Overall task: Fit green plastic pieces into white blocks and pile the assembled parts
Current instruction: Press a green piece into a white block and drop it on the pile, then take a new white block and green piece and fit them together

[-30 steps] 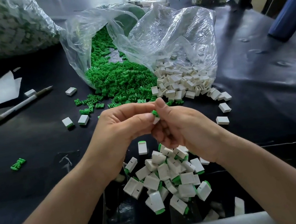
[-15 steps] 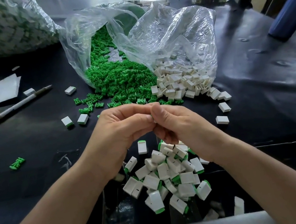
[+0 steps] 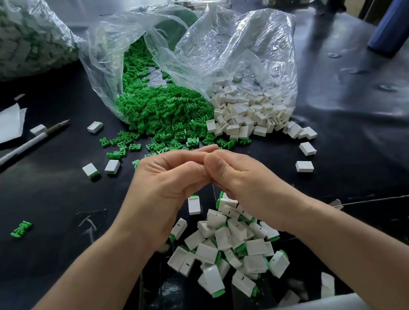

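While left hand (image 3: 168, 184) and right hand (image 3: 239, 176) meet, fingers curled, whatever's between them is hidden, so can't tell the grip; assembled parts (image 3: 228, 247) pile just below, green pieces (image 3: 161, 110) and white blocks (image 3: 245, 116) beyond.

No writing can be read anywhere (the assembled parts (image 3: 223, 237) show only a short dark dash).

Behind the left hand (image 3: 165, 185) and right hand (image 3: 239, 176), on the table (image 3: 355, 131), the left bag (image 3: 108, 62) holds plastic pieces (image 3: 164, 110) and the right bag (image 3: 234, 43) beside it holds blocks (image 3: 247, 113); assembled parts (image 3: 228, 247) lie piled beneath the hands, a pen (image 3: 23, 148) far left.
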`<action>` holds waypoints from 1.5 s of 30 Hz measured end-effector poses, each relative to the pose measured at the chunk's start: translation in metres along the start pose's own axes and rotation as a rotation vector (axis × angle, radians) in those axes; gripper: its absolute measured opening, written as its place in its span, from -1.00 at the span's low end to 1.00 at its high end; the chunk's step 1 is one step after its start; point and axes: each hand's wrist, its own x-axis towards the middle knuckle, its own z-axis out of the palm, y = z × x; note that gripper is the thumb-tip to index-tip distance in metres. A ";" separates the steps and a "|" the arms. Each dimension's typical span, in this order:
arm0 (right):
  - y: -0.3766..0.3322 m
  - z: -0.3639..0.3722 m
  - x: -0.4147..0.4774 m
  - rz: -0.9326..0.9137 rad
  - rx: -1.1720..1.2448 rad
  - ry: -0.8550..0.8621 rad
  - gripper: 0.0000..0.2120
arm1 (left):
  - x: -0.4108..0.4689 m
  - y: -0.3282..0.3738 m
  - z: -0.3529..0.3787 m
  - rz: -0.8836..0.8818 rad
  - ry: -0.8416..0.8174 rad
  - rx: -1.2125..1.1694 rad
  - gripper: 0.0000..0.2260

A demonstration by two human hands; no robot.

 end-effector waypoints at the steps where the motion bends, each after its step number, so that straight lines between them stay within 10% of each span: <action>1: 0.001 0.000 0.001 -0.005 0.000 0.005 -0.62 | 0.000 0.000 0.000 0.001 0.003 0.001 -0.81; 16: 0.005 -0.002 0.004 -0.048 -0.046 0.028 -0.24 | -0.002 0.005 0.000 -0.001 -0.017 0.082 -0.82; 28: 0.029 -0.048 0.024 -0.022 -0.448 0.513 -0.89 | -0.004 0.006 -0.002 -0.020 -0.024 0.324 -0.88; 45: 0.047 -0.051 0.040 0.066 -0.744 0.482 -0.74 | -0.004 0.004 0.000 -0.045 -0.009 0.401 -0.88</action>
